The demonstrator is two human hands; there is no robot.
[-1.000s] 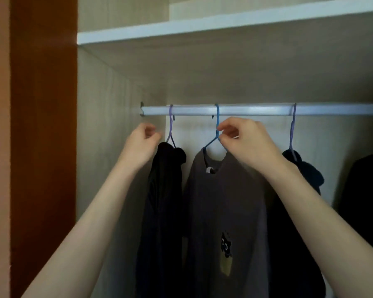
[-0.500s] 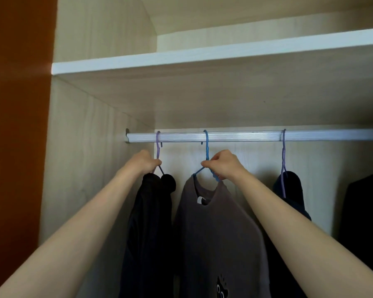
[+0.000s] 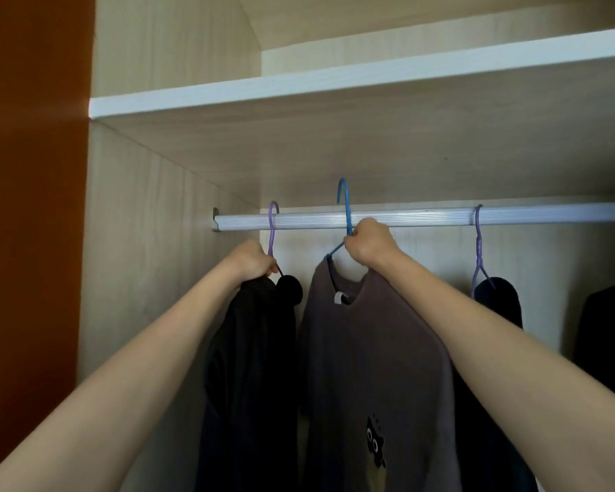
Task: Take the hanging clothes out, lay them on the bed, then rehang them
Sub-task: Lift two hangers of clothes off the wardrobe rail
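Inside the wardrobe a white rail [image 3: 423, 217] carries hangers. My left hand [image 3: 252, 260] grips the neck of a purple hanger [image 3: 272, 221] that holds a black garment [image 3: 253, 367]; its hook sits over the rail. My right hand [image 3: 368, 243] grips the neck of a blue hanger [image 3: 345, 202] with a grey-brown shirt [image 3: 377, 378] that has a cat print. The blue hook stands raised above the rail. Further right a second purple hanger [image 3: 478, 250] with a dark garment [image 3: 497, 303] hangs on the rail.
A shelf [image 3: 334, 83] runs just above the rail, leaving little height over the hooks. The wardrobe's side wall [image 3: 139, 261] is close on the left, with an orange-brown panel [image 3: 32, 225] beyond it. Another dark garment [image 3: 607, 328] hangs at the far right.
My right hand has lifted the blue hanger, so its hook now stands above the rail. My left hand has kept its grip on the purple hanger. The view has tilted slightly.
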